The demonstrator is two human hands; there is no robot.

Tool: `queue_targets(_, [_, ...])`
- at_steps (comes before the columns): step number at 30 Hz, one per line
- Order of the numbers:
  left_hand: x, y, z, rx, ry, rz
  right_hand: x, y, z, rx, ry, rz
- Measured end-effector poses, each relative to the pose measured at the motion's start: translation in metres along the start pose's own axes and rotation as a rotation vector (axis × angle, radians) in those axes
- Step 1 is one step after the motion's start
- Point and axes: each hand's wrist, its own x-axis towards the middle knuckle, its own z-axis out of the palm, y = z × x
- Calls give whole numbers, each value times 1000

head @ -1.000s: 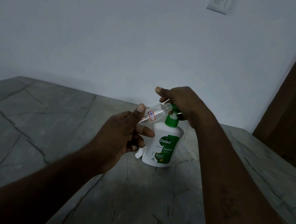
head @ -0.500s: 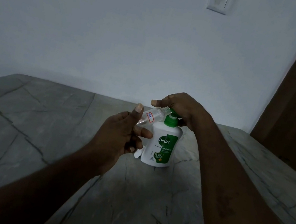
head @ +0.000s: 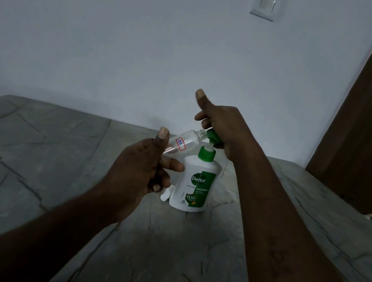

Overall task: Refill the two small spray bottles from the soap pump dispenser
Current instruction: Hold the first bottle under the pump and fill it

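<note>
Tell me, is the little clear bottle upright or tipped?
Tipped: the clear bottle slants in the left hand, open neck up at the green pump nozzle.

Two hands: left hand (head: 138, 170), right hand (head: 226, 127). One clear bottle (head: 183, 144), one soap dispenser (head: 194, 185), one small white object (head: 165, 195), one wall switch (head: 266, 4), one table (head: 35, 142)
</note>
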Motion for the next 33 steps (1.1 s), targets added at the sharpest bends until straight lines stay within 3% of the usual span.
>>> queue_targets(11, [0, 1, 2, -5, 45, -14, 6, 8, 5, 25, -78, 27])
queue_targets(18, [0, 1, -1, 30, 78, -18, 4, 10, 10, -128, -158, 91])
queue_targets(27, [0, -1, 0, 60, 45, 10, 2, 0, 3, -166, -12, -86])
queue_targets(33, [1, -1, -4, 43, 25, 24, 2, 3, 4, -138, -45, -9])
